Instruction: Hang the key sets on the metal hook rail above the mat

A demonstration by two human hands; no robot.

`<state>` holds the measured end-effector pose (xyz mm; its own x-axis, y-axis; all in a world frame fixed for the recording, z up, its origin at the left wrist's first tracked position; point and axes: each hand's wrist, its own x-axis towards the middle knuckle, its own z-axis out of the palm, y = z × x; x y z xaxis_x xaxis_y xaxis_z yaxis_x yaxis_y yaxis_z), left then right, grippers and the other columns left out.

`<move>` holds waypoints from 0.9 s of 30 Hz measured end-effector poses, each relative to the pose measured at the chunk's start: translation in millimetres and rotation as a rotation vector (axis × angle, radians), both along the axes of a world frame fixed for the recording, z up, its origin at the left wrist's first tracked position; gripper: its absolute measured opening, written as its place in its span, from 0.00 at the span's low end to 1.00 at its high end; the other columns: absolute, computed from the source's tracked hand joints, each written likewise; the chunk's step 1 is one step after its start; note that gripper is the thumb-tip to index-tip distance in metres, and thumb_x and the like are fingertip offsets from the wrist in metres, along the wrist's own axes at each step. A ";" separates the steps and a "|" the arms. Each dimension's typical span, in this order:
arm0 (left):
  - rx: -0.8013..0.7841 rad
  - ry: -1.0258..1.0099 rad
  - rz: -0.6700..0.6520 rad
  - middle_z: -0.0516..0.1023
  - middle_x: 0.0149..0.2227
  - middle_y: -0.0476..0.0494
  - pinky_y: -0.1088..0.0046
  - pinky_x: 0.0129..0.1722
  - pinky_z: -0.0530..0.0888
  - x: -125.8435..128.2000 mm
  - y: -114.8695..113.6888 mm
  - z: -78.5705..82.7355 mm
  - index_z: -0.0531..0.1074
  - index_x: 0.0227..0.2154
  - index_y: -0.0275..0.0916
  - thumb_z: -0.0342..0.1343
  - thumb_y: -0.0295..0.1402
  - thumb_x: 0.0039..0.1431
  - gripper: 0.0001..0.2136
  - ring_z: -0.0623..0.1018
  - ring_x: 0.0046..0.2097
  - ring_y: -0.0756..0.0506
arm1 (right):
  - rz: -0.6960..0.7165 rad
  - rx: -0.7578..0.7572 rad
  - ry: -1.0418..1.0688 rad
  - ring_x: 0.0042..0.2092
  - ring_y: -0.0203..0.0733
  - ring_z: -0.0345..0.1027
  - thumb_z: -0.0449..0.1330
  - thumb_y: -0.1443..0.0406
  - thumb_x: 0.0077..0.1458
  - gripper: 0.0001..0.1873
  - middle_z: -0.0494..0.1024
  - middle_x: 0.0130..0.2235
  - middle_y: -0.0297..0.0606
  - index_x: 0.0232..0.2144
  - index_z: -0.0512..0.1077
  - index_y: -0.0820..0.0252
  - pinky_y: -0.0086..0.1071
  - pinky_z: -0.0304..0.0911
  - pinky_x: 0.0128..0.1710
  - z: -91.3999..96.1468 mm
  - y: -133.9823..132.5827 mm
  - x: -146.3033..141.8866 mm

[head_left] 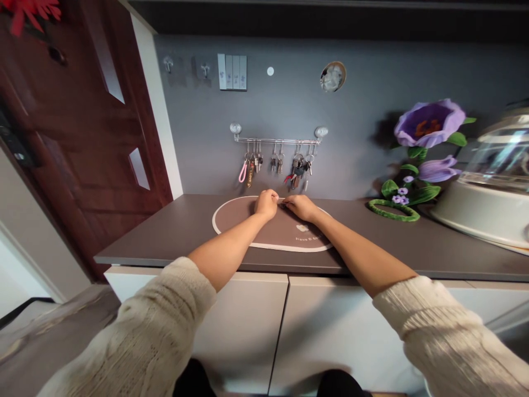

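Observation:
Both my arms reach forward over a grey-brown counter [173, 226]. My left hand [266, 203] and my right hand [301, 207] are closed and meet above an oval brown mat [237, 218] with a white rim. Between their fingertips they pinch a small metallic thing [284, 203], too small to name. On the wall just behind the hands hangs a chrome key rack [276, 141] carrying several bunches of keys [297, 168], one with a pink strap [243, 172].
A dark red door [74, 143] stands at the left. A purple artificial flower [427, 128] with a green ring base sits on the counter's right, beside a white appliance with a clear lid [491, 193]. Light switches [232, 71] are on the wall. White cabinet doors [248, 331] lie below.

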<state>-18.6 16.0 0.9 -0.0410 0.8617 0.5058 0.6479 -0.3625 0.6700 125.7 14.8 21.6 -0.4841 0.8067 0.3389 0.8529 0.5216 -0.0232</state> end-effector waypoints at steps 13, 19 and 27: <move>0.084 0.083 -0.085 0.70 0.34 0.45 0.74 0.42 0.66 1.5 -8.1 3.4 0.71 0.28 0.39 0.51 0.28 0.52 0.04 0.70 0.37 0.50 | 0.034 0.074 0.108 0.37 0.39 0.68 0.49 0.68 0.54 0.13 0.77 0.37 0.41 0.36 0.74 0.61 0.26 0.56 0.36 9.1 -6.4 0.1; 0.115 0.138 -0.113 0.69 0.35 0.45 0.73 0.42 0.66 1.9 -15.4 6.8 0.71 0.30 0.39 0.53 0.30 0.52 0.04 0.70 0.38 0.50 | 0.045 0.088 0.225 0.35 0.37 0.68 0.51 0.66 0.53 0.12 0.77 0.35 0.38 0.34 0.74 0.59 0.26 0.56 0.35 11.0 -6.6 3.0; 0.185 0.290 -0.064 0.69 0.38 0.44 0.72 0.42 0.64 1.1 -22.0 11.9 0.71 0.34 0.41 0.50 0.30 0.55 0.06 0.69 0.41 0.47 | 0.050 0.024 0.428 0.35 0.37 0.68 0.54 0.65 0.51 0.10 0.77 0.34 0.37 0.33 0.74 0.61 0.28 0.59 0.38 16.2 -10.2 5.3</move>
<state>-17.4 -6.0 12.9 0.1786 0.7505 0.6363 0.7738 -0.5065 0.3802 131.1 4.5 37.7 -0.3345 0.7750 0.5362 0.7427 0.5670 -0.3562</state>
